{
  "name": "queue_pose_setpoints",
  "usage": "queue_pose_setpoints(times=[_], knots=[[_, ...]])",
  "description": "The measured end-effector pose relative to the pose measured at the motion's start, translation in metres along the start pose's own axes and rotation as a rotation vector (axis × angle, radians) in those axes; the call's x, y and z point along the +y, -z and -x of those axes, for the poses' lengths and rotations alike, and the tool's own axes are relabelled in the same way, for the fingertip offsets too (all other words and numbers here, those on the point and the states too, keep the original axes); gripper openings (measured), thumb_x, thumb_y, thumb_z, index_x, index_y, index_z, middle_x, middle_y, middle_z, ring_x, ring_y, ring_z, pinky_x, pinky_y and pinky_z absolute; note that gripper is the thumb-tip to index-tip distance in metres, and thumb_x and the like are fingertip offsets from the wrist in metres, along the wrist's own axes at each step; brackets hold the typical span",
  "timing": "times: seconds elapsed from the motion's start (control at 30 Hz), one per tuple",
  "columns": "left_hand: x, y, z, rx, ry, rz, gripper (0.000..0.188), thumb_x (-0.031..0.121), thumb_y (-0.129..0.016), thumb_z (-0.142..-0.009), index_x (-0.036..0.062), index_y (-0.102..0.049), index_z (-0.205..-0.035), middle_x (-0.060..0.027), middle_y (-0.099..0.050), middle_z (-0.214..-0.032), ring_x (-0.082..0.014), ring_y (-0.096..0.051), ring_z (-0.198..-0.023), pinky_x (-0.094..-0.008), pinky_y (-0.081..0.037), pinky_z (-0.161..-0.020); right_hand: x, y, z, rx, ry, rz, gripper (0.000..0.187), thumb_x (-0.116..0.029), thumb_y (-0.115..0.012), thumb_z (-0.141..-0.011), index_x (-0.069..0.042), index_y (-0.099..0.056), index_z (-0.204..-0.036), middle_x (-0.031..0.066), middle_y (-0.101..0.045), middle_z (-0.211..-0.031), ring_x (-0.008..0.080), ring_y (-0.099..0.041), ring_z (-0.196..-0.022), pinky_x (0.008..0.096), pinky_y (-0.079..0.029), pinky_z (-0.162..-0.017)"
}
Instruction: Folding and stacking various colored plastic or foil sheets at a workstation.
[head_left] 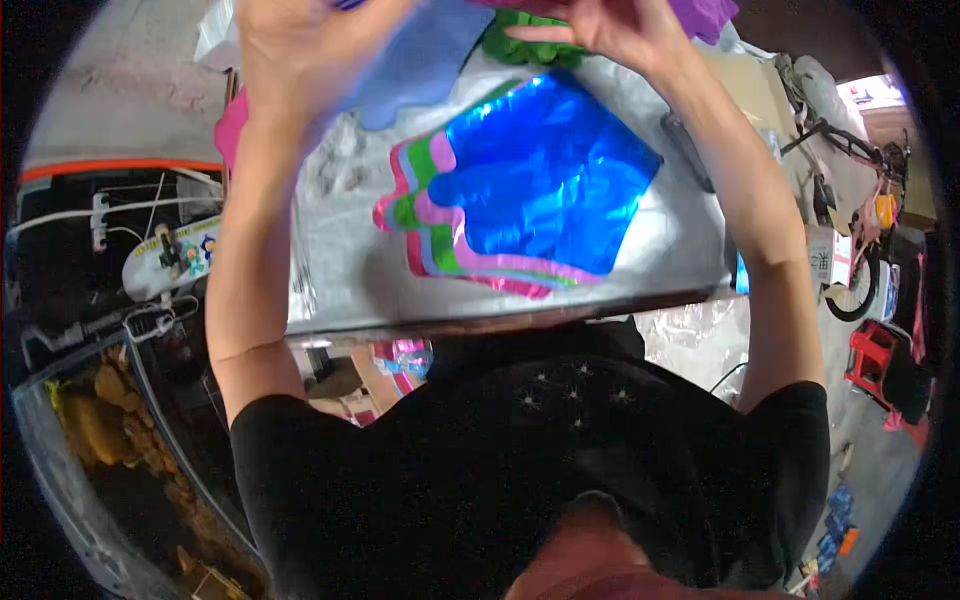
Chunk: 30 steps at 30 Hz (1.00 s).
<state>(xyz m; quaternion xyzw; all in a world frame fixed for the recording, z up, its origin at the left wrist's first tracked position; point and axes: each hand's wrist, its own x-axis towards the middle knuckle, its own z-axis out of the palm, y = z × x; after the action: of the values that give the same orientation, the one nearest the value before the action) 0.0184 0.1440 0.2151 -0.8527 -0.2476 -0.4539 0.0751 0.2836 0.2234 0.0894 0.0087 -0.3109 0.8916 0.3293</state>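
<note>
A stack of shiny foil sheets with wavy edges lies on the silver-covered table (345,275). Its top sheet (550,180) is bright blue; pink, green, pale blue and red edges stick out beneath. Beyond it, my left hand (300,50) is raised at the upper edge, blurred and partly cut off. Its fingers are bent around a bit of something purple that I cannot make out. My right hand (625,35) is also raised, one finger stretched out, the others closed at a dark magenta sheet (535,7) that is mostly out of view.
A pale blue sheet (410,65), a crumpled green piece (525,40) and a purple one (705,15) lie at the table's far side. A dark flat object (688,150) rests by my right forearm. Left are a skateboard (170,260) and a glass tank (60,470); right, a bicycle (870,220) and red stool (872,355).
</note>
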Motion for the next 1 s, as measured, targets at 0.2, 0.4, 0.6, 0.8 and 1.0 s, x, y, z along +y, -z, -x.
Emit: queue_pose_setpoints(times=[0.2,0.4,0.6,0.8,1.0], knots=[[0.042,0.011,0.081,-0.156,-0.037,0.029,0.023,0.001,-0.075,-0.081,0.0119,-0.081,-0.101,-0.0017,-0.076,-0.098,-0.0194,-0.068,-0.098,-0.0351,-0.051,-0.088,0.032,-0.046,0.101,0.819,0.322,0.569,0.066,-0.061,-0.047,-0.101,-0.010,-0.057,-0.142,0.0164,-0.061,-0.142,0.0373,-0.060,-0.127,0.0598,-0.046,-0.107],[0.079,0.006,0.169,-0.238,0.130,-0.060,0.026,0.013,-0.079,-0.074,0.0227,-0.081,-0.098,0.0058,-0.075,-0.107,-0.0187,-0.062,-0.117,-0.0392,-0.040,-0.101,0.071,-0.065,0.152,0.370,0.010,0.165,0.068,-0.060,-0.055,-0.098,-0.011,-0.054,-0.145,0.0130,-0.062,-0.139,0.0280,-0.064,-0.121,0.0529,-0.050,-0.105],[0.094,-0.001,0.209,-0.320,0.272,0.001,0.034,0.027,-0.079,-0.080,0.0203,-0.078,-0.113,0.0034,-0.073,-0.112,-0.0216,-0.059,-0.121,-0.0423,-0.036,-0.104,0.099,-0.066,0.161,0.756,-0.077,0.720,0.035,-0.034,-0.071,-0.095,-0.003,-0.069,-0.111,0.0063,-0.071,-0.091,0.0152,-0.064,-0.072,0.0325,-0.055,-0.068],[0.114,-0.003,0.236,-0.291,0.593,-0.145,0.061,0.049,-0.080,-0.079,0.0135,-0.070,-0.127,-0.0026,-0.069,-0.127,-0.0276,-0.052,-0.131,-0.0487,-0.030,-0.109,0.128,-0.085,0.169,0.991,-0.246,0.930,0.012,-0.014,-0.075,-0.091,-0.002,-0.073,-0.089,0.0029,-0.069,-0.070,0.0096,-0.056,-0.049,0.0261,-0.047,-0.048],[0.104,-0.014,0.227,-0.427,0.476,-0.176,0.077,0.060,-0.081,-0.074,0.0099,-0.067,-0.131,-0.0041,-0.062,-0.140,-0.0325,-0.046,-0.137,-0.0530,-0.026,-0.112,0.145,-0.098,0.170,1.142,-0.183,0.958,0.014,-0.014,-0.073,-0.093,0.000,-0.074,-0.094,0.0050,-0.071,-0.075,0.0095,-0.062,-0.058,0.0241,-0.047,-0.050]])
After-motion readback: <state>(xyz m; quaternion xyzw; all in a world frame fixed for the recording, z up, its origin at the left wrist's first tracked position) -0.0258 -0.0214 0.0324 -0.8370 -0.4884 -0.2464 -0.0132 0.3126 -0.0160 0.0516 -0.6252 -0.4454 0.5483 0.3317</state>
